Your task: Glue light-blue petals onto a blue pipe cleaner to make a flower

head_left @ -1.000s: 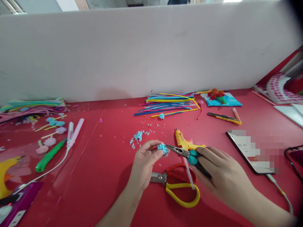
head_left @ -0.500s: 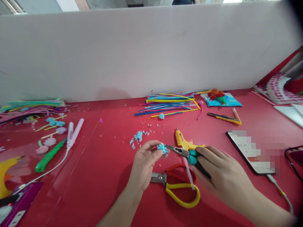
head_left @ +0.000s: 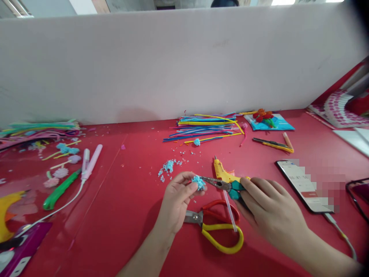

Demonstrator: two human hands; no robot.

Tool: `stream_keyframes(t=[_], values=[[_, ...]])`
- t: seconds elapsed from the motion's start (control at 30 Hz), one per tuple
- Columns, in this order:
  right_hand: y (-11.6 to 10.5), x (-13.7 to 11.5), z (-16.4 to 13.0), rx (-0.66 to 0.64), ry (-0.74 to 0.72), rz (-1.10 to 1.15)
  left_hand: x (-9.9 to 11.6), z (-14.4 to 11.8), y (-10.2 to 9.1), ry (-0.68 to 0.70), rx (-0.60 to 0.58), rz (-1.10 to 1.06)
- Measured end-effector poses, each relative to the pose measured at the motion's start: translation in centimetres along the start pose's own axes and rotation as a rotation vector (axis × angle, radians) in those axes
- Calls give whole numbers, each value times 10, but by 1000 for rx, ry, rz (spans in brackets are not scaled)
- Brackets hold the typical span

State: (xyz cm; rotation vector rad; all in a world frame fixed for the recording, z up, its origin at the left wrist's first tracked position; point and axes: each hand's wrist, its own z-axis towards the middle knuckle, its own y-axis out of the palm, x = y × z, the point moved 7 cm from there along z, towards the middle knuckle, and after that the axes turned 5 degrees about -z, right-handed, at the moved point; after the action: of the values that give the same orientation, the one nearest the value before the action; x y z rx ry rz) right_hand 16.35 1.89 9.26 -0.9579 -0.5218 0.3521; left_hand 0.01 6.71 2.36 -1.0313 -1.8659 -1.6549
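My left hand (head_left: 176, 200) pinches a small fluffy light-blue ball (head_left: 198, 182) between thumb and fingers, just above the red table (head_left: 123, 215). My right hand (head_left: 272, 213) grips teal-handled needle-nose pliers (head_left: 223, 185), whose thin jaws point left and touch the ball. Under both hands lie scissors (head_left: 216, 227) with one red and one yellow handle. A yellow glue gun (head_left: 223, 174) sits right behind the pliers, its nozzle pointing away from me.
Blue fluff scraps (head_left: 168, 166) lie ahead of my left hand. A pile of coloured pipe cleaners (head_left: 204, 127) lies by the white partition (head_left: 173, 61). A phone (head_left: 302, 184) with cable is at right. Green cutter (head_left: 59, 190), pink pens and more pipe cleaners are at left.
My right hand and the pliers have shifted very slightly to the left towards the ball. My left hand stays put.
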Motion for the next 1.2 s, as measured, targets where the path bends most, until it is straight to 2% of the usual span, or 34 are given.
stream_keyframes(t=[0.37, 0.53, 0.73, 1.0, 1.2], values=[[4, -1, -6, -28, -25, -89, -4, 0, -1, -37, 16, 18], [1, 12, 1, -13, 115, 62, -2, 0, -1, -25, 18, 24], [10, 19, -6, -123, 191, 338, 4, 1, 2, 12, 2, 10], [11, 7, -9, -133, 217, 419, 6, 3, -7, 91, 44, 84], [14, 5, -10, -127, 237, 434, 6, 2, 0, 92, 21, 94]])
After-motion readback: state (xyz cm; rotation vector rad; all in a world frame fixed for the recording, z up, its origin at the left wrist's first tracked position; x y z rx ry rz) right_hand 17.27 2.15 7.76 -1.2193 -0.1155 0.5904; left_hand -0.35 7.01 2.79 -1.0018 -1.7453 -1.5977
